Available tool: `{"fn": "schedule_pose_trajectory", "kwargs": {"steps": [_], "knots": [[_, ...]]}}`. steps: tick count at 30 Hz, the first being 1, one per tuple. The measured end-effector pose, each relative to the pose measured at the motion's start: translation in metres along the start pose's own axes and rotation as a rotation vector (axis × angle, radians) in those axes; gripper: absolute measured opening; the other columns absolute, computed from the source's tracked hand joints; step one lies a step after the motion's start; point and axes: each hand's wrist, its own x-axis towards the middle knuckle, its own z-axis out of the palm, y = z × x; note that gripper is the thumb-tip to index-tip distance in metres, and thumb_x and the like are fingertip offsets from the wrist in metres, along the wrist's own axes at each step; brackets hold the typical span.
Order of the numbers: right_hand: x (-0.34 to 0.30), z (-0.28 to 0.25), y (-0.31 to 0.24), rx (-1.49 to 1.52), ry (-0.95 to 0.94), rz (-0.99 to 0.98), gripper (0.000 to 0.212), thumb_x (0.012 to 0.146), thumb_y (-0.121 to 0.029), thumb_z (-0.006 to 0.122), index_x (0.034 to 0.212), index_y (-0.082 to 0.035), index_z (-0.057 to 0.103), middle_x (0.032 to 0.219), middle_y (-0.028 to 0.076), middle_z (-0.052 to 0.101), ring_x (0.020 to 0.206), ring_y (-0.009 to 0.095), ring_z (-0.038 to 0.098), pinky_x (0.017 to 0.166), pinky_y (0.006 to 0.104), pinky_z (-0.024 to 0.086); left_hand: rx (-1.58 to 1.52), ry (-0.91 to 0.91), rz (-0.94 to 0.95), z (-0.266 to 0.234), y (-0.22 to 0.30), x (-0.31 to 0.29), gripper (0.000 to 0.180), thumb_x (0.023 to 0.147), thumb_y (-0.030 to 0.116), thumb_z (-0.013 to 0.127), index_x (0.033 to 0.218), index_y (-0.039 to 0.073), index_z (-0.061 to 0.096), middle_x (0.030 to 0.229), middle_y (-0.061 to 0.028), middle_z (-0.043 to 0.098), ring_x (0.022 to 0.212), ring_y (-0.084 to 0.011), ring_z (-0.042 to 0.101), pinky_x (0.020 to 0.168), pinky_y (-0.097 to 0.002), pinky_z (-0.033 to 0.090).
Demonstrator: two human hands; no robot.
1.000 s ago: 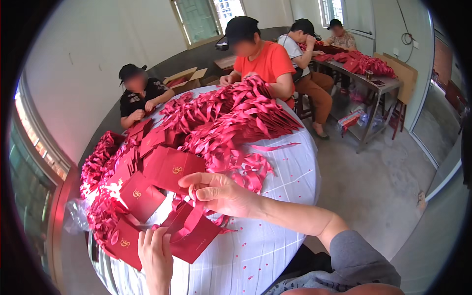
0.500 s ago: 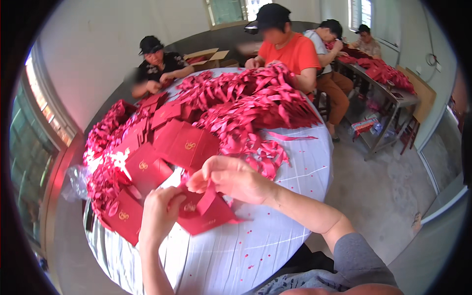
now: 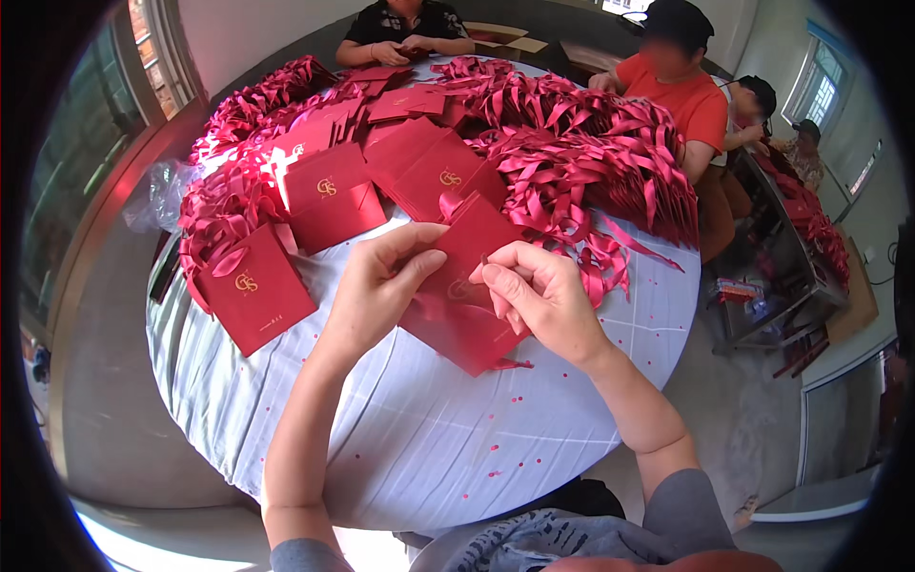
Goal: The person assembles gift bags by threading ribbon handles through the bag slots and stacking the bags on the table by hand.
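A flat red paper gift bag (image 3: pixel 477 224) with a gold emblem is tilted in front of me, over the near part of the table. My left hand (image 3: pixel 386 286) is closed at the bag's left edge, thumb against forefinger. My right hand (image 3: pixel 538 296) pinches what looks like the end of a red ribbon in front of the bag's right side; the fingers partly cover it. A blurred ribbon loop (image 3: pixel 448 313) hangs across the bag's lower half, between the hands. Another red gift bag (image 3: pixel 253 296) lies flat to the left.
More red bags (image 3: pixel 329 195) are stacked beyond my hands. Heaps of bags with ribbon handles (image 3: pixel 591 162) cover the far side of the round table's white cloth (image 3: pixel 400 439). Small red dots speckle the cloth. Clear plastic (image 3: pixel 157 195) sits at the left edge. Several co-workers are beyond.
My view has swung, shifting the table's things rightward and upward in it. My right hand has come down from above the bag to its right side, and the ribbon loop now hangs lower.
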Motion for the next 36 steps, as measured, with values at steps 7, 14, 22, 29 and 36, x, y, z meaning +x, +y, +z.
{"fn": "schedule_pose_trajectory", "kwargs": {"steps": [7, 14, 22, 29, 36], "knots": [[-0.002, -0.001, 0.0, -0.128, 0.073, -0.024, 0.018, 0.094, -0.016, 0.054, 0.09, 0.0, 0.062, 0.059, -0.002, 0.053, 0.047, 0.001, 0.042, 0.041, 0.017, 0.031, 0.116, -0.045, -0.037, 0.011, 0.011, -0.006, 0.021, 0.089, 0.003, 0.056, 0.108, -0.005, 0.06, 0.092, -0.0029, 0.063, 0.087, -0.0069, 0.056, 0.079, -0.0229, 0.047], [-0.004, -0.004, -0.005, -0.105, 0.071, 0.025, 0.019, 0.092, -0.013, 0.056, 0.082, 0.003, 0.06, 0.06, 0.002, 0.057, 0.053, 0.004, 0.05, 0.047, 0.0208, 0.04, 0.318, -0.01, 0.174, 0.021, 0.023, -0.012, 0.022, 0.084, 0.001, 0.056, 0.105, -0.002, 0.061, 0.08, -0.0119, 0.066, 0.071, -0.014, 0.062, 0.066, -0.0268, 0.048], [-0.006, -0.002, -0.003, -0.107, 0.064, 0.01, 0.015, 0.089, -0.008, 0.057, 0.079, 0.004, 0.059, 0.057, 0.0, 0.054, 0.052, 0.003, 0.047, 0.045, 0.022, 0.037, 0.511, -0.001, 0.266, 0.026, 0.029, -0.018, 0.022, 0.08, -0.001, 0.06, 0.102, -0.003, 0.061, 0.081, -0.0139, 0.064, 0.072, -0.0201, 0.062, 0.065, -0.0302, 0.049], [-0.01, -0.001, -0.009, 0.088, 0.034, 0.144, 0.017, 0.092, -0.012, 0.054, 0.087, 0.002, 0.061, 0.057, -0.003, 0.048, 0.046, 0.001, 0.036, 0.038, 0.0202, 0.023, 0.82, -0.018, 0.513, 0.031, 0.039, -0.022, 0.029, 0.072, -0.004, 0.062, 0.101, -0.001, 0.061, 0.077, -0.0135, 0.063, 0.07, -0.0298, 0.059, 0.065, -0.0363, 0.047], [-0.011, -0.003, -0.014, 0.138, -0.019, 0.228, 0.016, 0.09, -0.009, 0.055, 0.082, 0.003, 0.061, 0.058, 0.0, 0.052, 0.049, 0.004, 0.043, 0.043, 0.0217, 0.033, 0.783, -0.01, 0.604, 0.032, 0.037, -0.022, 0.021, 0.075, 0.0, 0.058, 0.097, 0.0, 0.06, 0.067, -0.01, 0.058, 0.063, -0.0258, 0.057, 0.059, -0.0367, 0.045]]}}
